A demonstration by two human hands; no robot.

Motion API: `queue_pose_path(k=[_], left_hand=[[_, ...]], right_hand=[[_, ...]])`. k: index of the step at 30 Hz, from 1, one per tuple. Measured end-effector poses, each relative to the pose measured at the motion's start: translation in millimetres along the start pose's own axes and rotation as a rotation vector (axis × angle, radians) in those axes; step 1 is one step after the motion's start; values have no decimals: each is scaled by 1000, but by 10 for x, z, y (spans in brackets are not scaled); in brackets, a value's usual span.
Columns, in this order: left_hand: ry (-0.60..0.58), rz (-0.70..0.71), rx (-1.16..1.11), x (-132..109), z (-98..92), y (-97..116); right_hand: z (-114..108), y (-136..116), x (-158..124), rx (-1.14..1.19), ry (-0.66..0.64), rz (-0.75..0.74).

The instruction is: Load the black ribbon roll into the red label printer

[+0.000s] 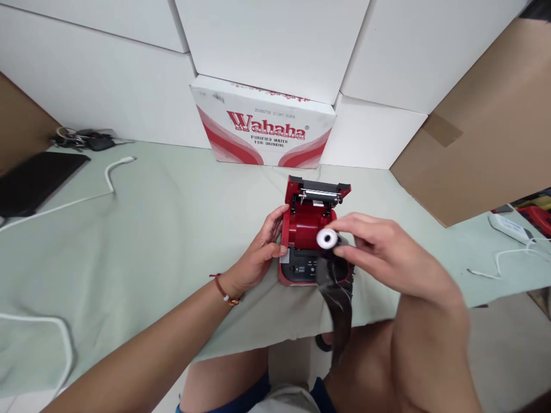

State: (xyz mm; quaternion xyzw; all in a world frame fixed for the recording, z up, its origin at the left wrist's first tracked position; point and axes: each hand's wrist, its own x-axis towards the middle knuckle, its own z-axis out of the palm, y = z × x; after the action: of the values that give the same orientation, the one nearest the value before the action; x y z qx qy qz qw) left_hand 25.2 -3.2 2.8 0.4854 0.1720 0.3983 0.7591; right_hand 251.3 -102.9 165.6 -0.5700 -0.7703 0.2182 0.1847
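Observation:
A small red-and-black printer (305, 235) stands on the table with its lid (319, 192) raised and its red inner bay exposed. My left hand (267, 241) grips the printer's left side, thumb on the near edge and fingers along the outer wall. Between the thumb and fingers of my right hand (379, 244) is a ribbon roll (327, 238), its white end with a dark centre facing me. The roll is over the right part of the printer and hides some of it. A dark, shiny strip of ribbon (341, 321) hangs from it past the table's front edge.
Behind the printer, a white-and-red Wahaha carton panel (269, 129) leans against white boxes. Keys (88, 139), a black tablet-like slab (38, 180) and white cables (64, 338) lie at left. A brown cardboard panel (486, 126) and a white device (510, 228) are at right.

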Motion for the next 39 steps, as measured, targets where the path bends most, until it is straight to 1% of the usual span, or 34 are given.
queue_pose_path(k=[2,3,5,7,11,14,17,20,23,25,27,29,31,34,36,38,39], left_hand=[[-13,10,-1,3,-6,-4],[-17,12,1,4,-10,-5],[-21,1,1,4,-17,-5],[-15,-13,-4,3,-19,-3],[-10,-17,-3,-1,-15,1],[-12,-21,-1,-5,-14,3],[-13,-20,2,-7,-15,7],[-23,-17,-1,-8,-12,15],[-37,-19,1,-9,-5,28],[-46,-24,11,-8,-4,33],[-55,-14,27,-5,-11,28],[-59,22,48,-2,-28,10],[-50,66,82,2,-52,-12],[-6,99,136,25,-80,0],[54,139,186,71,-70,74],[113,204,269,149,-23,213],[123,230,323,198,14,301]], right_hand=[[230,-58,259,-160,27,93],[316,-73,362,-246,9,147],[419,-91,503,-391,-50,237],[446,-112,567,-464,-101,277],[454,-167,610,-504,-155,295],[512,-175,664,-530,-202,296],[546,-129,681,-482,-188,278],[456,-85,526,-314,-129,231],[290,-111,194,-170,-86,163],[220,-164,-39,-145,-107,123],[225,-223,-215,-214,-162,94],[292,-274,-314,-340,-195,79],[377,-315,-355,-459,-184,77],[454,-363,-386,-554,-186,47],[473,-390,-421,-596,-197,22],[494,-412,-467,-641,-197,20],[510,-420,-490,-665,-195,24]])
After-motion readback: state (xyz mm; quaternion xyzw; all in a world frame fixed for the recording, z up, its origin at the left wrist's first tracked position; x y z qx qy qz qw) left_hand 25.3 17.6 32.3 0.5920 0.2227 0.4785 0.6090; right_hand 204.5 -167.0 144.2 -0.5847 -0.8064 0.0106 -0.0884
